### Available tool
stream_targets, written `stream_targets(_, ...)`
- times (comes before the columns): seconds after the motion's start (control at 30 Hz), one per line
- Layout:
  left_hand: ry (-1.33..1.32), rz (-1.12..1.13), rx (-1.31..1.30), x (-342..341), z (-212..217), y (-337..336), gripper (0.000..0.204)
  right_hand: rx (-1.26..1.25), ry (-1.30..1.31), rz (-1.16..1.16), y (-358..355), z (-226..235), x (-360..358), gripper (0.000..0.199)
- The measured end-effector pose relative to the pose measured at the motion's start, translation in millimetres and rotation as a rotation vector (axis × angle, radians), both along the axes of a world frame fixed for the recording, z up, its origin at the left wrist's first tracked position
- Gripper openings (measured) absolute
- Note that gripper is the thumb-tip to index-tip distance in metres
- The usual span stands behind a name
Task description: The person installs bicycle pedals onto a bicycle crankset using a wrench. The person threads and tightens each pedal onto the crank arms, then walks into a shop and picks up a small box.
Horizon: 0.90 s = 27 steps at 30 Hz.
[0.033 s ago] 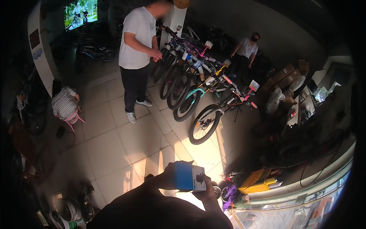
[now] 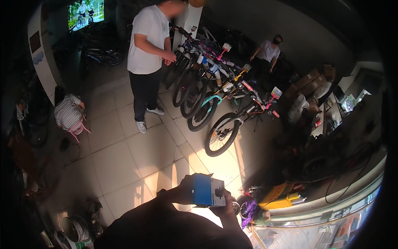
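In front of my body I hold a small cardboard box [image 2: 202,190]. One face of it is plain blue, and the white face on the right carries a printed picture of a dark device. My left hand [image 2: 183,193] grips the blue side, dark in shadow. Round the lower right edge of the white face, my right hand [image 2: 225,205] is closed, with its thumb against the print. A thin flap or edge stands up at the box's top right corner; whether the box is open I cannot tell. What is inside is hidden.
A row of parked bicycles [image 2: 222,135] stands ahead. Beside it a person in a white shirt [image 2: 145,43] stands; another person [image 2: 268,54] is at the back. Someone in stripes [image 2: 69,112] sits on a pink stool [image 2: 78,129]. A yellow box [image 2: 277,198] lies at the lower right.
The view has shifted very slightly, and the box sits a touch farther right in it. Both hands keep their hold.
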<state>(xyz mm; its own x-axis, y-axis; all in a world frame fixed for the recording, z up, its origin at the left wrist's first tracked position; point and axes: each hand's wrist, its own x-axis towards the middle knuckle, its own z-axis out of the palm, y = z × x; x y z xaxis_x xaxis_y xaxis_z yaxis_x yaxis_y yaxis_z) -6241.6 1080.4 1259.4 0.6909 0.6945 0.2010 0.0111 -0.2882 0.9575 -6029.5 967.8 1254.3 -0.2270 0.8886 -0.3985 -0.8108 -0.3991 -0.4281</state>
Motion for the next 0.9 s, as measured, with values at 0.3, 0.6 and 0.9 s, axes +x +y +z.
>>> stream_targets(0.3,0.241,-0.412,-0.054,-44.6,71.6,156.0,0.116,-0.012,-0.031,-0.292,121.3,41.1,-76.4,0.074)
stream_targets(0.6,-0.168,-0.219,0.043,-34.9,46.4,194.3,0.085,0.066,0.016,-0.303,177.8,49.8,-83.0,0.073)
stream_targets(0.9,-0.267,-0.535,-0.667,-19.2,-29.5,184.8,0.100,0.015,-0.083,-0.283,167.3,37.2,-84.3,0.074)
